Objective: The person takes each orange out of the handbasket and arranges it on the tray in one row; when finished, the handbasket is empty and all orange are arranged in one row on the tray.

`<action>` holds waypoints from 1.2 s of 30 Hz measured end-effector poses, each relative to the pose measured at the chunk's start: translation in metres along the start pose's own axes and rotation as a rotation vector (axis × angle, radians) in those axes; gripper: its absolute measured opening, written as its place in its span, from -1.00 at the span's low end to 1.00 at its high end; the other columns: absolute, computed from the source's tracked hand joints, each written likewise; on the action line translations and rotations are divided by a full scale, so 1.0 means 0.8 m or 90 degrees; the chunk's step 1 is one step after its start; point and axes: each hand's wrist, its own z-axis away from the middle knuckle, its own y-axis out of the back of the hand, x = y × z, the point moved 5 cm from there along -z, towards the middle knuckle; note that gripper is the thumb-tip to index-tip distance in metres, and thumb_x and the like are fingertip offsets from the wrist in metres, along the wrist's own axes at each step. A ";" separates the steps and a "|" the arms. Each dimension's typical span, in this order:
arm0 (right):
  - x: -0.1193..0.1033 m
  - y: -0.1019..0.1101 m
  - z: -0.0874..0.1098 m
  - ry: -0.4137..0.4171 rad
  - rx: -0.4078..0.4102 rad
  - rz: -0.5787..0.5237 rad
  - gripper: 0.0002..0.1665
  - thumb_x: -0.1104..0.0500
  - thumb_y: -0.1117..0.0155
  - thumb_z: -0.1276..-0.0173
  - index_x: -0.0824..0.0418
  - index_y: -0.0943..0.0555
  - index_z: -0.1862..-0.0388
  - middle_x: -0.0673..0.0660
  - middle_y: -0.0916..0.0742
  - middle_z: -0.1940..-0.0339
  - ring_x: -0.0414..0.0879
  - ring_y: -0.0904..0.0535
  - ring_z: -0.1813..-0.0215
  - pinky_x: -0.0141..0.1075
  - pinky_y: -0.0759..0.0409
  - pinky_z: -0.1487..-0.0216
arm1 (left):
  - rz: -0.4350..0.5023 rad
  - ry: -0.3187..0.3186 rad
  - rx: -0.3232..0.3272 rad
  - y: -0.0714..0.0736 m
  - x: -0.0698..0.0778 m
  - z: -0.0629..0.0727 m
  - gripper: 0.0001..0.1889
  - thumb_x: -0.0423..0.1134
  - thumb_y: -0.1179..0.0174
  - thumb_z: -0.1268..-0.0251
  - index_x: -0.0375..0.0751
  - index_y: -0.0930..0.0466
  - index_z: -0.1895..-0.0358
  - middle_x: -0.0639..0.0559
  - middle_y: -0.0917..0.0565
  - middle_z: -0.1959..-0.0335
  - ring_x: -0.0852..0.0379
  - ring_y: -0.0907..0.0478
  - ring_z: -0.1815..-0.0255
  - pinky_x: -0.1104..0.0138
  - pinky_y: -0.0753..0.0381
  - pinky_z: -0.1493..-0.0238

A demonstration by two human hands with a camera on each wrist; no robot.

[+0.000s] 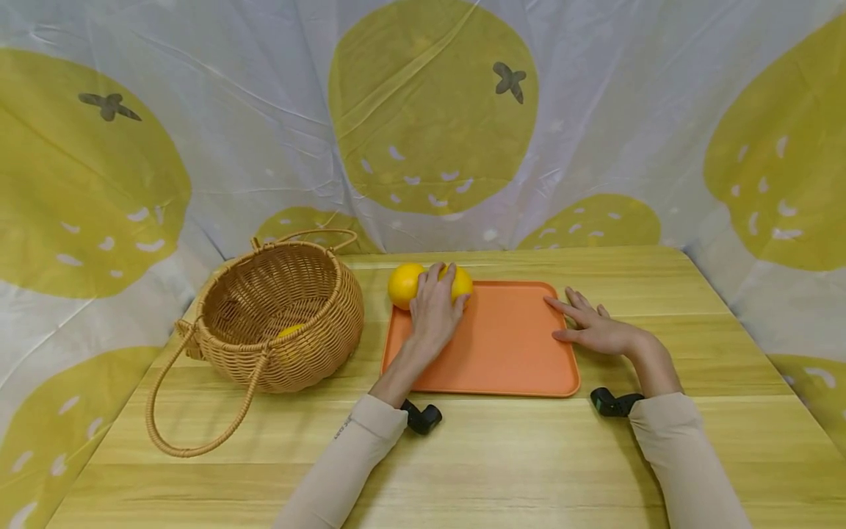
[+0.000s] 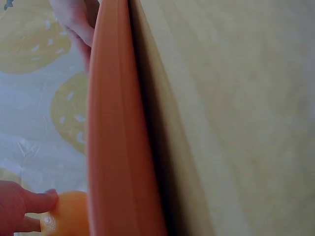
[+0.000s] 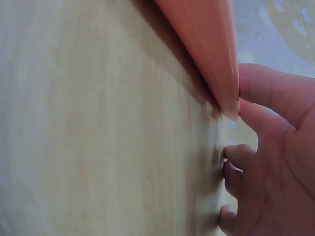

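Two oranges sit at the back left of the flat orange tray [image 1: 509, 338] in the head view. My left hand [image 1: 438, 305] reaches over the tray and grips the right-hand orange [image 1: 464, 285], its fingers bent over the top. The other orange [image 1: 405, 286] lies just left of that hand. Thumb and fingers around an orange [image 2: 66, 216] also show in the left wrist view. At the tray's right rim, my right hand [image 1: 598, 330] lies with fingers spread, thumb and forefinger touching the edge. The other fingertips [image 3: 231, 152] rest near the table surface in the right wrist view.
To the left of the tray stands a round wicker basket [image 1: 344, 323], one handle folded down toward the front. Inside it, a yellow fruit [image 1: 291, 330] is partly visible behind the rim. A patterned cloth [image 1: 595, 132] hangs behind the wooden table [image 1: 515, 455].
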 end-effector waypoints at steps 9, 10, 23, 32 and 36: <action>0.001 0.001 0.001 0.015 0.005 -0.016 -0.05 -0.07 -0.14 -0.62 0.25 0.07 -0.73 0.51 0.33 -0.66 0.44 0.58 -0.65 0.45 0.63 -0.46 | 0.021 0.013 0.033 -0.002 -0.002 -0.001 -0.46 -0.07 -0.33 -0.44 -0.16 -0.56 -0.41 -0.14 -0.55 -0.40 -0.15 -0.50 -0.35 -0.09 -0.75 0.11; 0.002 0.001 0.001 0.012 0.004 -0.013 -0.05 -0.08 -0.13 -0.62 0.23 0.07 -0.73 0.50 0.33 -0.67 0.43 0.58 -0.66 0.45 0.63 -0.47 | 0.022 0.014 0.036 -0.002 -0.002 -0.001 -0.46 -0.07 -0.34 -0.44 -0.16 -0.56 -0.40 -0.14 -0.55 -0.39 -0.14 -0.50 -0.35 -0.09 -0.75 0.12; 0.003 0.001 -0.001 -0.005 -0.001 -0.006 -0.04 -0.05 -0.17 -0.60 0.22 0.05 -0.73 0.46 0.32 -0.68 0.41 0.57 -0.67 0.42 0.62 -0.50 | 0.029 0.012 -0.012 0.003 -0.002 -0.004 -0.41 -0.12 -0.40 -0.37 -0.20 -0.53 -0.42 -0.18 -0.51 -0.42 -0.19 -0.47 -0.38 -0.14 -0.72 -0.03; 0.002 0.000 -0.002 -0.003 -0.002 -0.002 -0.06 -0.05 -0.16 -0.61 0.21 0.04 -0.73 0.45 0.32 -0.69 0.41 0.56 -0.67 0.43 0.61 -0.50 | 0.061 0.014 0.028 0.001 -0.005 -0.005 -0.43 -0.16 -0.44 -0.32 -0.26 -0.58 -0.36 -0.19 -0.53 -0.38 -0.17 -0.50 -0.34 -0.14 -0.73 0.03; 0.003 0.000 -0.002 -0.003 -0.001 -0.002 -0.05 -0.06 -0.17 -0.60 0.22 0.04 -0.73 0.46 0.32 -0.68 0.41 0.57 -0.67 0.43 0.62 -0.50 | 0.060 0.014 0.042 -0.001 -0.006 -0.005 -0.44 -0.15 -0.45 -0.32 -0.25 -0.60 -0.35 -0.19 -0.53 -0.37 -0.17 -0.51 -0.31 -0.13 -0.73 0.07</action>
